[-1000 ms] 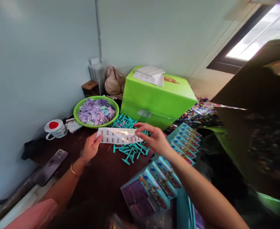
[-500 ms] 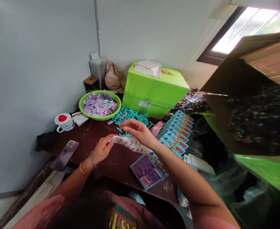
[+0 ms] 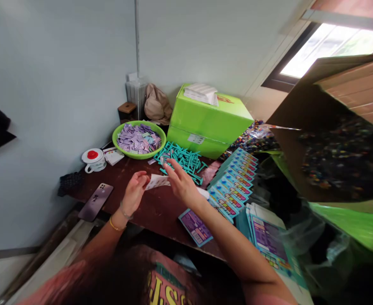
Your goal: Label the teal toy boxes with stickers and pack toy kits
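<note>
My left hand (image 3: 134, 189) is closed on one end of a white sticker sheet (image 3: 156, 181) printed with rows of small dark marks. The sheet stretches right, passing behind my right hand (image 3: 181, 180), and its white far end shows past the wrist. My right hand is raised just above the sheet, thumb and fingers drawn together. A small pale bit shows at its fingertips, too blurred to name. Behind the hands lies a heap of teal plastic T-shaped pieces (image 3: 186, 160). Below the right forearm a purple-and-blue printed card box (image 3: 195, 226) lies flat on the brown table (image 3: 161, 207).
A green basket (image 3: 116, 146) holds small purple packets. Behind stands a bright green box (image 3: 210, 123). Overlapping blue cards (image 3: 233, 182) fan out at right, near stacked boxes (image 3: 269, 237). A lidded mug (image 3: 94, 161) and a phone (image 3: 96, 201) sit at left. An open carton (image 3: 288, 156) looms right.
My right hand's fingers have tilted more upright over the sheet. Less of the sheet shows between the hands. The view has shifted slightly, showing more of the stacked boxes at right.
</note>
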A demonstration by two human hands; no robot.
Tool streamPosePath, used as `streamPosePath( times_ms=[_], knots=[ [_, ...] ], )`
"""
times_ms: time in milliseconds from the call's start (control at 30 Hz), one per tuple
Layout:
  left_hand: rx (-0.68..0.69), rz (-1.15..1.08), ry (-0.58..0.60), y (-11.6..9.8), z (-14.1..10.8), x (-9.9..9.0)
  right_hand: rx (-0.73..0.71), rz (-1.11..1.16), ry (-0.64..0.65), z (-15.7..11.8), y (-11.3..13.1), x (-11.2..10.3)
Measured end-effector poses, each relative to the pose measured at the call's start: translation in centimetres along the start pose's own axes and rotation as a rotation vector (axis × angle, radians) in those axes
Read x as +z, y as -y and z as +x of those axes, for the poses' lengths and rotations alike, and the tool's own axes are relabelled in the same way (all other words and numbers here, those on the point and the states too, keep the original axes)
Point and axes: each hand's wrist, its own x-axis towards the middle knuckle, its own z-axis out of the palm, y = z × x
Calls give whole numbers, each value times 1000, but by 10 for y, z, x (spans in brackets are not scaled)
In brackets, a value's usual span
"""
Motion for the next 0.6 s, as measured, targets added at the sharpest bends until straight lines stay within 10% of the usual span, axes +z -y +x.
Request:
streamPosePath(
  times_ms=[167, 433, 600],
  knots=[
    [18, 428, 205, -9, -6, -11, -64, 21, 73, -6, 6, 10],
    [-126, 165, 139, -5, -8, -8, 438, 637, 9, 5, 15, -16],
    [-243, 97, 206, -15, -15, -1, 496, 704, 57, 9, 17, 8]
  ],
)
